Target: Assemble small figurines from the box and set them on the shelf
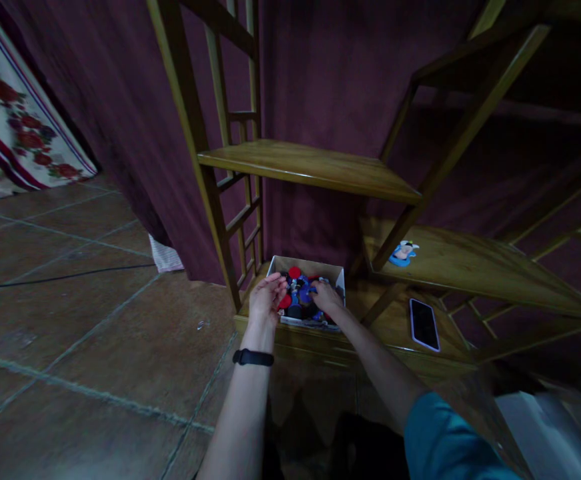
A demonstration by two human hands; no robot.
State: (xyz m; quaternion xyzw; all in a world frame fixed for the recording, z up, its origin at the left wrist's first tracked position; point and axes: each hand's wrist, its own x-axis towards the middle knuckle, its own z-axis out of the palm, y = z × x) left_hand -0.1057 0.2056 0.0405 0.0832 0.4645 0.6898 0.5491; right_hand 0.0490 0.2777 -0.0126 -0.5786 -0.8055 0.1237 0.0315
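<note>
On the low wooden shelf [394, 325] stands a pale box [329, 272] with small red, blue and dark objects [305, 294]; the left hand [269, 293], half open and empty, is at its left side; the right hand [327, 298] reaches inside, fingers bent; if it grips something, I cannot tell.

Head camera, facing forward-down; dim shelf [310, 163] seemingly near.

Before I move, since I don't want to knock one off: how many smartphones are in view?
1: the smartphone lies dark face up on the bottom wooden shelf, right of the open box. Any inside that box could be hidden.
</note>
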